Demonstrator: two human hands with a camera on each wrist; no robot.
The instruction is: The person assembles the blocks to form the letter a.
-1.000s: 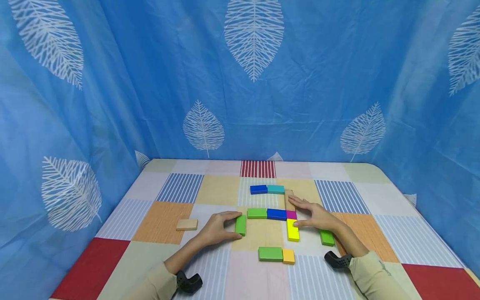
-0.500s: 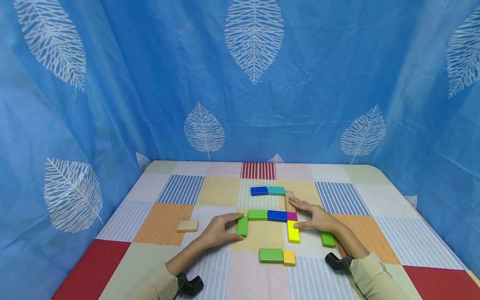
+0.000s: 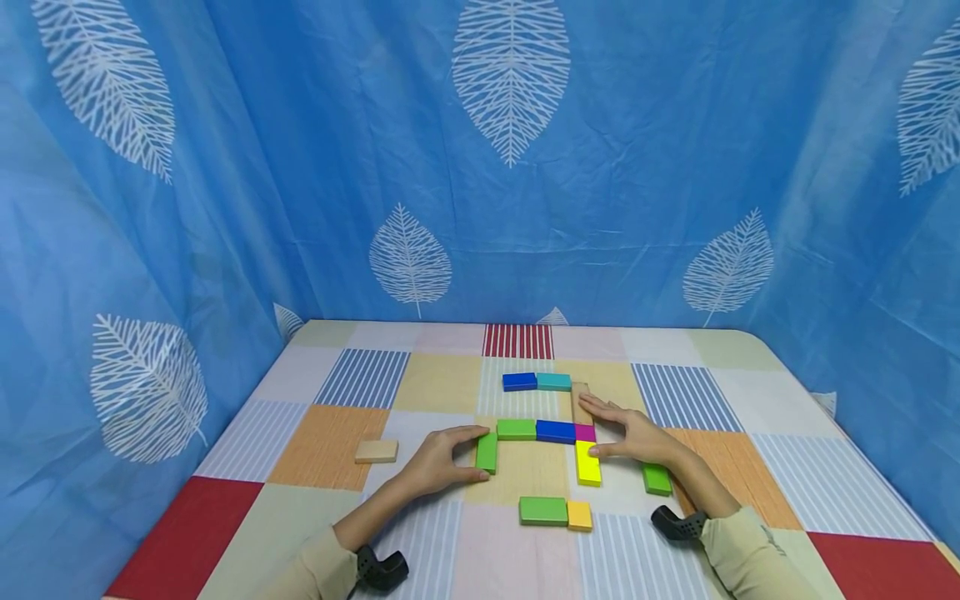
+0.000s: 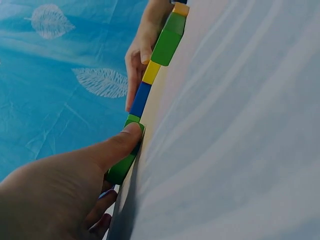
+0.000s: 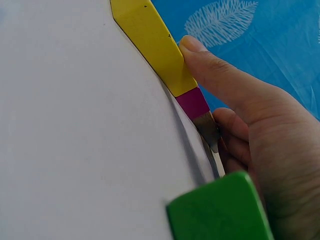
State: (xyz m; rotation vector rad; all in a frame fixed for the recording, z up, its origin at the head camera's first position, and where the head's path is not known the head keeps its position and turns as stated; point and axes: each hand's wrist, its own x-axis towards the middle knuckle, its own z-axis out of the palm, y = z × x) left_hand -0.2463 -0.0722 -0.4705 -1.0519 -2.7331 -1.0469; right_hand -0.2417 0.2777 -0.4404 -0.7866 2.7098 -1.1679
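My left hand pinches a green block by its two short ends, thumb near and index finger far. The block lies flat at the left end of a row: a green block, a dark blue block and a small magenta block. My right hand lies at the row's right end. Its thumb touches the yellow block, and its outstretched fingers rest on the plain wooden block. Magenta sits between those two blocks. The left wrist view shows the left thumb on the held block.
A dark blue block and a teal block lie at the back. Nearer are a green block and an orange block. A wooden block lies left. Beside the right wrist is another green block, by a partly hidden wooden piece.
The green block in my left hand has edged slightly right, up to the row's left end. My right hand keeps its place. The head view has shifted a little.
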